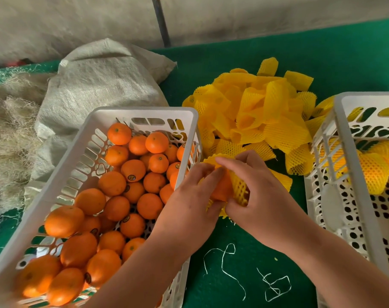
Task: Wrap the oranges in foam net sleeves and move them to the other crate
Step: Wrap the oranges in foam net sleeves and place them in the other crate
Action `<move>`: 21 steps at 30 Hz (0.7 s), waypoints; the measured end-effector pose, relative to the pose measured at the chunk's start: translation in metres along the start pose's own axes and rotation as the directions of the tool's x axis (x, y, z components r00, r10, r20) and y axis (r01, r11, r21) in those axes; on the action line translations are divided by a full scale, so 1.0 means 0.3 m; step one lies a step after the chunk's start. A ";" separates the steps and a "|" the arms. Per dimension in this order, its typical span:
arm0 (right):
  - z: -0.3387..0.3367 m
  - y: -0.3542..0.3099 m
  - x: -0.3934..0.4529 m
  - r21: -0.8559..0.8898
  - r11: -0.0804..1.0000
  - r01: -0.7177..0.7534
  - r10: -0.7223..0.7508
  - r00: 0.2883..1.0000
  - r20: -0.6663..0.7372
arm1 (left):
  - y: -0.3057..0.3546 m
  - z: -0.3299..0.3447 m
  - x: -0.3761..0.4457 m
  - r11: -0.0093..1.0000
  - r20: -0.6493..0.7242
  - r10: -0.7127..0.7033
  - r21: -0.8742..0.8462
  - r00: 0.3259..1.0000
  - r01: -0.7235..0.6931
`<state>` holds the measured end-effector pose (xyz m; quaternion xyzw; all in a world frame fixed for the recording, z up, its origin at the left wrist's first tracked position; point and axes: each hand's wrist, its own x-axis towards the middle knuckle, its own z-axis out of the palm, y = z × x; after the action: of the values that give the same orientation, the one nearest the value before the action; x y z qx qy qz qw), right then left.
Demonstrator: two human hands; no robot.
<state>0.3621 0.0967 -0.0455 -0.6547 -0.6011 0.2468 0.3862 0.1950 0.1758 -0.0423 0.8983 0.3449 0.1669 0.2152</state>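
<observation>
The two white perforated crates, one on the left [142, 112] and one on the right [344, 134], look like smooth, slightly glossy moulded plastic, and the round oranges [112, 183] in the left one have a finely pebbled, faintly shiny peel with small dark stickers. The yellow net sleeves [255, 112] heaped between them are matt, soft-looking foam mesh. The table [244, 274] wears a matt green felt-like cloth strewn with thin white threads [224, 263], and the beige sack [100, 81] behind is coarse woven fabric beside rough, frayed fibres [11, 130].
</observation>
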 end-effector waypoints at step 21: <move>-0.045 -0.035 0.037 0.403 0.870 -0.283 0.331 0.942 -0.054 | 0.007 -0.041 -0.019 0.989 -0.186 -0.044 -0.147 0.982 0.017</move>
<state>0.3681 0.1046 -0.0278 -0.6658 -0.4034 0.3793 0.5001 0.1866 0.1736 -0.0315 0.8550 0.3645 0.2725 0.2487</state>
